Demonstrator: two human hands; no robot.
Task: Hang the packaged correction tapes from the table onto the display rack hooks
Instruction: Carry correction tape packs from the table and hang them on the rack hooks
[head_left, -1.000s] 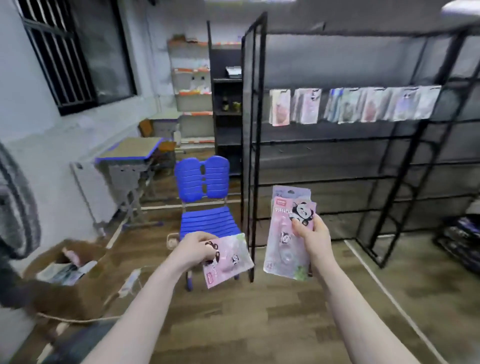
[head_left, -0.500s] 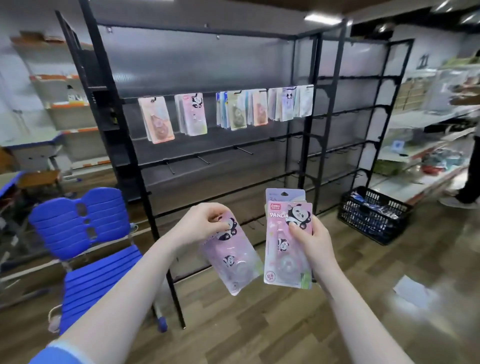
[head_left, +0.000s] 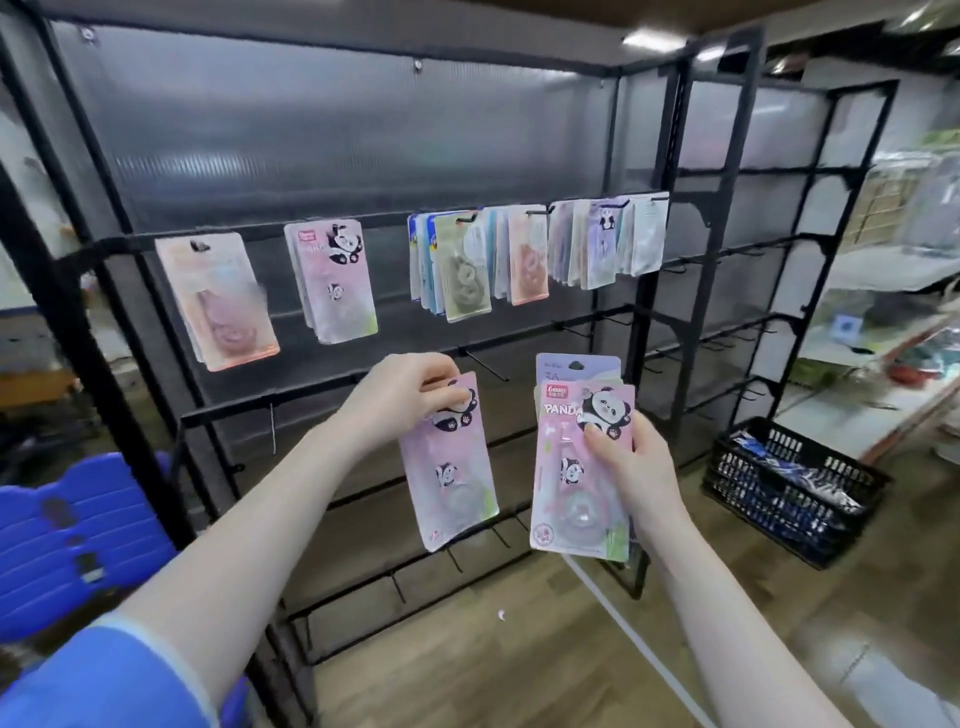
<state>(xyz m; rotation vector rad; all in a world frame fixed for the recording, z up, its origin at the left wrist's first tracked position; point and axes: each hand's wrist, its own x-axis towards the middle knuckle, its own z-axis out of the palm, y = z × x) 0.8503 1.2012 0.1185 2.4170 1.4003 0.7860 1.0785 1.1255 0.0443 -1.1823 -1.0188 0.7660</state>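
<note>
My left hand pinches the top of one pink panda correction tape pack, which hangs down in front of the black display rack. Just right of it, an empty hook juts from the second rail. My right hand grips a small stack of packs, a pink panda one in front and a lilac one behind. On the upper rail hang a peach pack, a pink panda bundle and several mixed bundles.
A blue plastic chair stands at the lower left beside the rack's post. A black crate of goods sits on the wooden floor at the right, before white shelving. The lower rails carry bare hooks.
The view has swung right and closer to the rack. Both hands have risen toward it; the left pack now hangs upright near the second rail.
</note>
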